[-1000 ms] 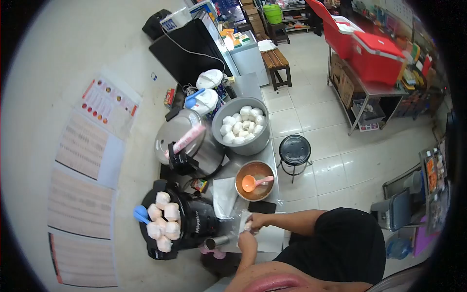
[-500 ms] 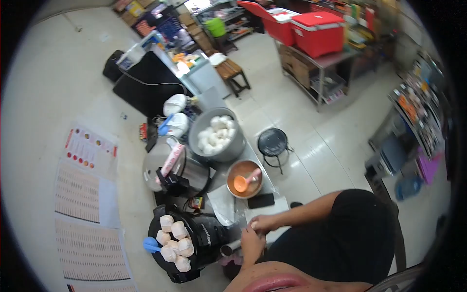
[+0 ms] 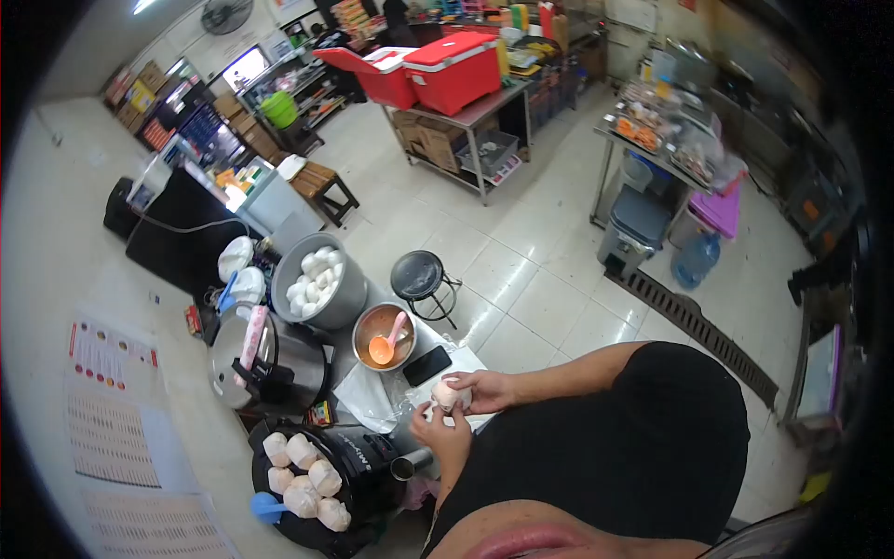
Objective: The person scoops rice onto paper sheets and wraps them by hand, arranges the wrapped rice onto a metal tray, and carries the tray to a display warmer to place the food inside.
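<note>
Pale ball: It is up between your two hands, near your body, by the white board (image 3: pixel 471 358). The ball (image 3: pixel 445 396) is round, so a hold from two sides probably keeps it from slipping.
Right hand: Your right hand (image 3: pixel 481 391) is gripping the ball, its fingers bent around the far side. That likely stops it tipping away.
Left hand: Your left hand (image 3: pixel 441 430) is gripping the ball too, fingers curled in from the near side (your palm is hidden, so I can't tell how hard you press).
Black phone: The phone (image 3: pixel 426 366) lies flat just past your right hand, maybe so you can see it easily.
Metal bowl: The bowl (image 3: pixel 367 324) sits beside the phone. An orange ladle (image 3: pixel 381 350) rests in it, pink handle up by the rim, which should make it easy to grab.
Black cooker: The cooker (image 3: pixel 372 455) stands to your left. Pale lumps (image 3: pixel 302 497) sit close together on top, perhaps because that flat spot is handy. A blue spoon (image 3: pixel 267 507) is next to them.
Gray pot: The pot (image 3: pixel 351 300) is past the bowl. Its tall sides keep the white balls (image 3: pixel 315 281) from rolling off.
Black stool: The stool (image 3: pixel 417 275) stands on the floor, apart from the counter things.
</note>
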The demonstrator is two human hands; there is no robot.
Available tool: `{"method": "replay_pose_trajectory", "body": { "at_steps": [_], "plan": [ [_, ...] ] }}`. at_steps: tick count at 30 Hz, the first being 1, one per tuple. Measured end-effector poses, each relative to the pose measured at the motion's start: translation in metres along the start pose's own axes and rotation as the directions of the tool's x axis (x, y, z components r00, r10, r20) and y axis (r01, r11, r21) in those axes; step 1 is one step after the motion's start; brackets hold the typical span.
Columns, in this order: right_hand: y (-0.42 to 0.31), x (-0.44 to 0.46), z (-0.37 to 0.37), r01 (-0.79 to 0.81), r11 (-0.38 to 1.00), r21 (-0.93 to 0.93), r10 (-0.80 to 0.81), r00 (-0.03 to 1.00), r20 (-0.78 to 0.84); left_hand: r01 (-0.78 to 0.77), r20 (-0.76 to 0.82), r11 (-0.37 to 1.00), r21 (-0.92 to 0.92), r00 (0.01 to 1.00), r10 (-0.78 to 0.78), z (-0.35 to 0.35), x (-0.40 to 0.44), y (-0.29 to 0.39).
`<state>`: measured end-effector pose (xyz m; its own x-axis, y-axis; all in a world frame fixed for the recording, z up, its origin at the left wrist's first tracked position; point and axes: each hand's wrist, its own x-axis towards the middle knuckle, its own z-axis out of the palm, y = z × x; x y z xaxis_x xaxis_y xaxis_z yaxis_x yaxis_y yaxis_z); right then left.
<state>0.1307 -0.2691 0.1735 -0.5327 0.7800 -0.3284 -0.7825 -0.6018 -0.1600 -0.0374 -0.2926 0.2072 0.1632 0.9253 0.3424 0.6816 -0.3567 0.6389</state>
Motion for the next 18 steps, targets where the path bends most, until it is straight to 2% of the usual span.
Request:
{"method": "replay_pose_trajectory", "body": {
  "at_steps": [1,3,4,5,6,7,9,11,13,14,18],
  "plan": [
    [-0.007,-0.008,0.004,0.042,0.997,-0.060,-0.047,0.995,-0.089,-0.018,-0.011,0.977,0.211,1.000,0.021,-0.007,0.006,0.016],
    [-0.018,-0.021,0.005,0.094,0.989,-0.110,-0.110,0.984,-0.143,-0.060,-0.020,0.962,0.268,0.998,0.068,-0.008,0.021,0.035],
    [-0.024,-0.028,0.003,0.105,0.957,-0.270,-0.149,0.978,-0.149,-0.291,0.105,0.947,0.135,0.955,0.279,-0.004,0.033,0.045],
    [-0.030,-0.035,0.001,0.110,0.899,-0.423,-0.189,0.970,-0.150,-0.490,0.197,0.871,-0.024,0.852,0.485,0.001,0.044,0.059],
    [-0.037,-0.040,-0.012,0.103,0.881,-0.461,-0.161,0.983,-0.089,-0.611,0.267,0.784,0.107,0.777,0.570,0.004,0.051,0.084],
    [-0.044,-0.045,-0.026,0.122,0.882,-0.456,-0.179,0.980,-0.084,-0.627,0.272,0.773,0.102,0.764,0.584,0.018,0.054,0.085],
    [-0.064,-0.060,-0.049,0.073,0.913,-0.402,-0.026,0.992,0.121,-0.630,0.346,0.773,-0.070,0.712,0.611,0.049,0.062,0.085],
    [-0.081,-0.081,-0.066,0.087,0.918,-0.387,-0.056,0.994,0.090,-0.686,0.315,0.722,-0.093,0.667,0.675,0.074,0.074,0.098],
    [-0.094,-0.096,-0.086,0.091,0.965,-0.245,-0.057,0.988,0.144,-0.735,0.328,0.670,-0.106,0.610,0.721,0.100,0.078,0.112],
    [-0.100,-0.103,-0.096,0.040,0.979,-0.201,-0.021,0.995,0.097,-0.756,0.317,0.647,-0.100,0.592,0.741,0.112,0.080,0.118],
    [-0.129,-0.139,-0.103,0.042,0.987,-0.154,-0.050,0.998,-0.048,-0.803,0.379,0.587,-0.106,0.513,0.770,0.141,0.094,0.159]
  ]
}}
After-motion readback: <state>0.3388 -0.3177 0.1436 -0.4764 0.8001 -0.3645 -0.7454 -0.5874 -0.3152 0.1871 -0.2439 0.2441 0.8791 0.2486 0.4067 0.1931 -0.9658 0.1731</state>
